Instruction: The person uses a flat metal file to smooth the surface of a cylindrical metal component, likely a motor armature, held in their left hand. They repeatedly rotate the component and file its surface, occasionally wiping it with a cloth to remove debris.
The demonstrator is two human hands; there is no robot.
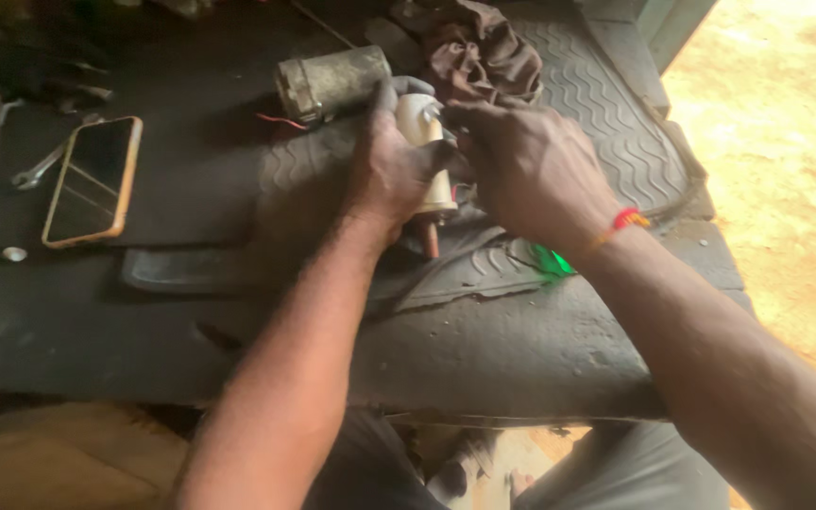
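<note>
Spreading across the whole view, the dark worktop (96,321) carries everything here, with sandy ground off to the right. On it lies a ribbed rubber mat (606,123), its wavy grooves running under both hands. At the mat's far edge sits a crumpled brown rag (484,52), and just left of that a grimy metal cylinder (332,80) lies on its side with a thin red wire trailing from it. Well apart on the left, a phone (92,179) in an orange-edged case lies face up, with a wrench (44,162) beside it and more dark tools at the far left edge.

The left hand (394,175) is closed around a small cream-white cylindrical part (427,156), held upright above the mat near the middle of the view; a short brownish stub pokes out below the fist. The right hand (521,161) comes in from the right, its fingers curled and pinched at the top of the white part, touching it; what the fingertips hold there, if anything, cannot be told. A red and orange thread bracelet (623,223) circles the right wrist, and something bright green (550,260) shows on the mat just beneath it.
</note>
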